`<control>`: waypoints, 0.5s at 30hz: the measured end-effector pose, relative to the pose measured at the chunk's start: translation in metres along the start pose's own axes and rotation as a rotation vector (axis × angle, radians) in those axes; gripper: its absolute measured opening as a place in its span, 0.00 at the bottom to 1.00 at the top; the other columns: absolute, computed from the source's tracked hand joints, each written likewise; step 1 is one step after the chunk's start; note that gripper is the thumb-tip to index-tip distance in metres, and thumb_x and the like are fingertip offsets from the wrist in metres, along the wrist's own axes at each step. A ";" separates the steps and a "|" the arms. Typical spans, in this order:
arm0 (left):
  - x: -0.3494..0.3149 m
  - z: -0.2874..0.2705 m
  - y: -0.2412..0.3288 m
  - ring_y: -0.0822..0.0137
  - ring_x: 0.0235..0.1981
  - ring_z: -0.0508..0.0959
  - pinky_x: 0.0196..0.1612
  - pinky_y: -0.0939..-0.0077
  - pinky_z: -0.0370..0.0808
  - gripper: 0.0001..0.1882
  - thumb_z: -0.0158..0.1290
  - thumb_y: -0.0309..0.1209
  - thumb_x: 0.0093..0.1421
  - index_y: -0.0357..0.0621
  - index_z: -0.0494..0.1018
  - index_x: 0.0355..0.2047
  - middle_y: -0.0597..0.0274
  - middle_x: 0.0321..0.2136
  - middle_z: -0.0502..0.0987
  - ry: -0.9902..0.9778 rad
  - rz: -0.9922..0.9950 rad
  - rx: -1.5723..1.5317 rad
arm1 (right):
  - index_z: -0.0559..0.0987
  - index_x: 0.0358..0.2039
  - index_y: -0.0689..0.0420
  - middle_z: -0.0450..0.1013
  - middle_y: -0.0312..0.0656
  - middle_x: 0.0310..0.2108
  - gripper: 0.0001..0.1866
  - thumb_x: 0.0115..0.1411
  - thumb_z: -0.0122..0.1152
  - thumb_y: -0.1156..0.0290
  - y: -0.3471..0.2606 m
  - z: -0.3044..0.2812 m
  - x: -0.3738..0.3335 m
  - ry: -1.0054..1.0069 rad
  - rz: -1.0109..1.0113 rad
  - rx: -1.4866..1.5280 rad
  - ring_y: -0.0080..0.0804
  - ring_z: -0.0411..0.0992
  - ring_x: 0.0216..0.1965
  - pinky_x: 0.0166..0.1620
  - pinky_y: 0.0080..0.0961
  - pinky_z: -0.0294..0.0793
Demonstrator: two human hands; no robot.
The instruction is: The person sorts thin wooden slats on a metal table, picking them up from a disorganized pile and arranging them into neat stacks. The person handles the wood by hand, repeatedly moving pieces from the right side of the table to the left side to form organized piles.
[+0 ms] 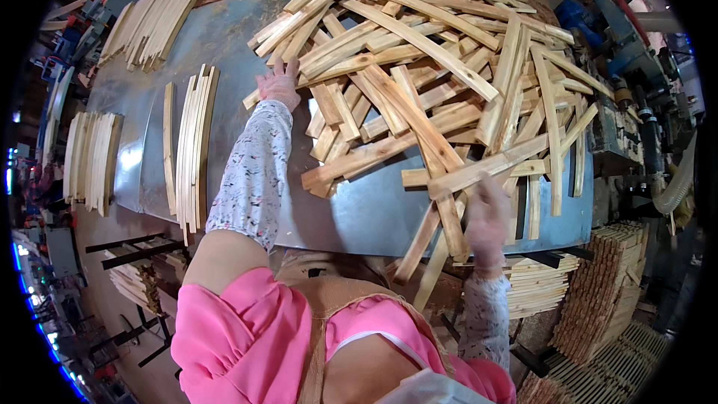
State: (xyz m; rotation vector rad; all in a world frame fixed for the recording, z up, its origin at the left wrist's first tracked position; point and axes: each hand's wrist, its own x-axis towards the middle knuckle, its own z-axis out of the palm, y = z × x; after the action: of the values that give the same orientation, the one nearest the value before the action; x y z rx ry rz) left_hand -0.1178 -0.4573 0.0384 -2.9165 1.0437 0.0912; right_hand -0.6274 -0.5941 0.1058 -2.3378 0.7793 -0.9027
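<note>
A large jumbled heap of wooden strips (419, 116) covers the middle and right of a grey metal-topped table (329, 221). My left hand (279, 85) reaches to the heap's left edge with its fingers spread, over the end of a strip lying there. My right hand (488, 224) is at the heap's near edge, beside a long light strip (490, 167) and several strips that jut past the table edge. Motion smears its fingers, so any grip is unclear. Left of my left forearm lies a row of aligned strips (197, 146), with a single strip (170, 146) next to it.
More aligned strips lie at the table's far left (153, 22) and left edge (91, 161). Stacked wood (598, 292) stands on the floor at the lower right, beside the table. Machinery (636, 105) borders the right side.
</note>
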 end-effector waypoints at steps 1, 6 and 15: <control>0.004 0.006 -0.023 0.43 0.66 0.75 0.65 0.45 0.73 0.42 0.61 0.31 0.60 0.58 0.59 0.75 0.45 0.69 0.67 -0.103 -0.015 -0.067 | 0.81 0.59 0.63 0.81 0.46 0.46 0.22 0.64 0.66 0.80 -0.036 0.027 0.022 -0.135 0.060 0.007 0.36 0.79 0.46 0.53 0.31 0.79; -0.069 -0.029 -0.040 0.39 0.52 0.83 0.53 0.45 0.81 0.30 0.53 0.27 0.64 0.47 0.63 0.67 0.42 0.50 0.81 -0.210 0.110 -0.207 | 0.79 0.63 0.59 0.82 0.53 0.53 0.29 0.68 0.62 0.56 -0.124 0.158 0.049 -0.652 0.346 0.203 0.44 0.80 0.55 0.60 0.36 0.78; -0.273 -0.028 -0.215 0.64 0.55 0.79 0.62 0.67 0.76 0.48 0.67 0.30 0.55 0.31 0.60 0.74 0.53 0.55 0.80 -0.675 -0.031 -1.405 | 0.74 0.64 0.60 0.80 0.42 0.49 0.28 0.73 0.63 0.54 -0.243 0.364 0.029 -0.872 0.839 1.058 0.30 0.79 0.47 0.52 0.31 0.83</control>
State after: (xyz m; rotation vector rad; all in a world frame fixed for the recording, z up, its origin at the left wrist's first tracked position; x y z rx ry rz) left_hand -0.1909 -0.1197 0.0894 -3.1964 0.9488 2.4520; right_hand -0.2689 -0.3507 0.0357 -1.0603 0.5650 0.1392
